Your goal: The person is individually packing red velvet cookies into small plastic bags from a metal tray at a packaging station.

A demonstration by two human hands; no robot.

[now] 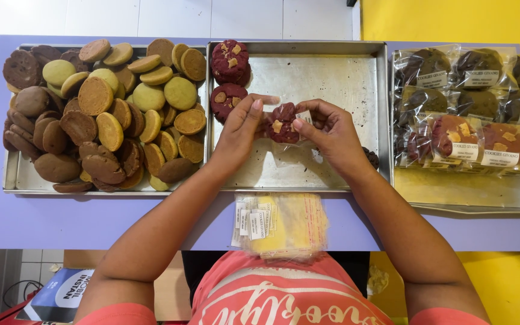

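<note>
Both my hands hold one red cookie [282,122] in a clear bag [293,141] above the middle tray [332,78]. My left hand [240,129] has its fingers closed on the cookie's left edge; my right hand [331,133] pinches the bag's labelled side. Two more red cookies [230,78] lie at the tray's upper left. Left tray [13,174]: brown and yellow cookies heaped. Right tray [470,192]: bagged cookies [470,102] in rows. Empty bags [281,225] are stacked on the table edge near me.
</note>
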